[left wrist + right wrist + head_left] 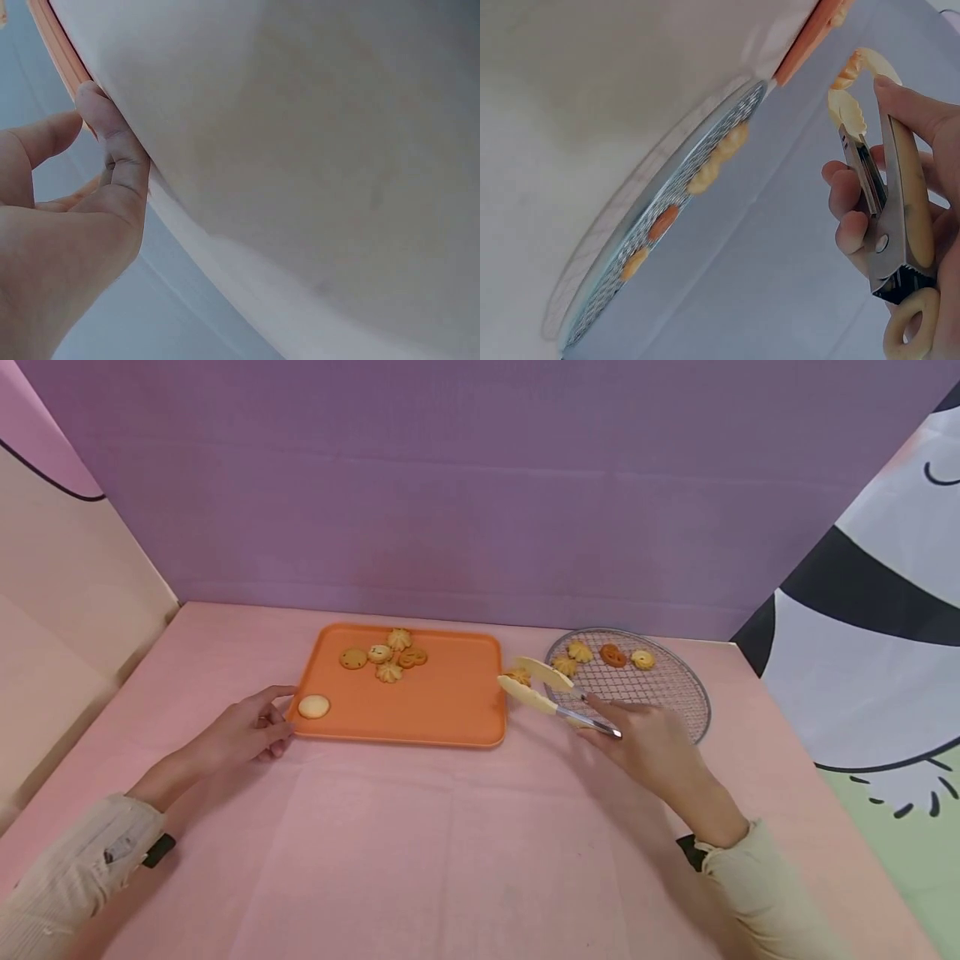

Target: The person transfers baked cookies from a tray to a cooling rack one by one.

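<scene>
My right hand [656, 752] grips a pair of tongs [527, 697] with pale, scalloped tips. A ridged, golden piped cookie [847, 73] sits between those tips, raised in the gap between tray and rack. At the left edge of the orange tray [442, 710], my left hand [243, 727] holds the rim with thumb and forefinger, its other fingers curled under. A plain round cookie [313, 707] lies in the tray's near left corner. Farther back on it are a cluster of cookies, including a pretzel-shaped one [412, 657] and a star-shaped one [399, 639].
To the right, a round wire mesh rack [667, 693] carries two piped cookies [580, 651], a brown pretzel-shaped cookie [612, 655] and a yellow ring-like cookie [642, 659]. A pink cloth [420, 843] covers the table, with a purple backdrop [480, 527] behind.
</scene>
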### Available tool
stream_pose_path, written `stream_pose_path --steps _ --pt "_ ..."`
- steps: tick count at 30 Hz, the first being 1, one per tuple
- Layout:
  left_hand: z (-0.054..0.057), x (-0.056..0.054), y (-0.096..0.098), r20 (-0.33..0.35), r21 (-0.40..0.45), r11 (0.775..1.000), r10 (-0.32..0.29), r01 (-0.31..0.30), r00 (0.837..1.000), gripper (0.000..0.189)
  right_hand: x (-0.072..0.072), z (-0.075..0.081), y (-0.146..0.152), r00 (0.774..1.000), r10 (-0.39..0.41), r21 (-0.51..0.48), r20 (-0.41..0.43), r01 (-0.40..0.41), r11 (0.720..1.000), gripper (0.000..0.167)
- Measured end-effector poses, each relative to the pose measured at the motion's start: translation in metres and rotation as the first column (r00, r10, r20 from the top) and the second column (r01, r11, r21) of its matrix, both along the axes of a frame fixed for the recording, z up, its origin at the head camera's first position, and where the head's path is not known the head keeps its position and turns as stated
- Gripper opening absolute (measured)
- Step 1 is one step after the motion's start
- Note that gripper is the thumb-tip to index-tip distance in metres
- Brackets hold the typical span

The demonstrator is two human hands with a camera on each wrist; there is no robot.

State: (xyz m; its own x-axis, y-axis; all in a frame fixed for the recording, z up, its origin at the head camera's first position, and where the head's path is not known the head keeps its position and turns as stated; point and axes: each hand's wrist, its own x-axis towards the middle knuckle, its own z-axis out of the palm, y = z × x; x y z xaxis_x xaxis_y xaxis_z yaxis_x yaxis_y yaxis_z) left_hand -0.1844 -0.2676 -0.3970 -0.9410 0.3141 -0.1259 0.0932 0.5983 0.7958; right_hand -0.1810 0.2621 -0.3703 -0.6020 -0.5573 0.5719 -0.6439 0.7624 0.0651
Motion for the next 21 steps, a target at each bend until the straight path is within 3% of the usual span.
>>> stream_pose_path --steps 9,14,21 --pt "0.0 -0.001 0.0 -0.003 0.005 1.0 -0.002 0.002 1.0 0.058 -0.003 0.008 0.026 0.995 -0.096 -0.005 -0.024 0.096 0.995 0.052" --pt "0.0 -0.001 0.0 0.008 0.0 1.0 0.005 -0.005 1.0 0.059 -0.003 0.011 0.037 0.989 -0.146 -0.017 -0.012 0.145 0.989 0.043" --pt "0.0 0.0 0.0 0.01 0.002 1.0 0.011 -0.011 1.0 0.059 -0.003 0.009 0.045 0.981 -0.192 -0.01 0.025 0.193 0.981 0.046"
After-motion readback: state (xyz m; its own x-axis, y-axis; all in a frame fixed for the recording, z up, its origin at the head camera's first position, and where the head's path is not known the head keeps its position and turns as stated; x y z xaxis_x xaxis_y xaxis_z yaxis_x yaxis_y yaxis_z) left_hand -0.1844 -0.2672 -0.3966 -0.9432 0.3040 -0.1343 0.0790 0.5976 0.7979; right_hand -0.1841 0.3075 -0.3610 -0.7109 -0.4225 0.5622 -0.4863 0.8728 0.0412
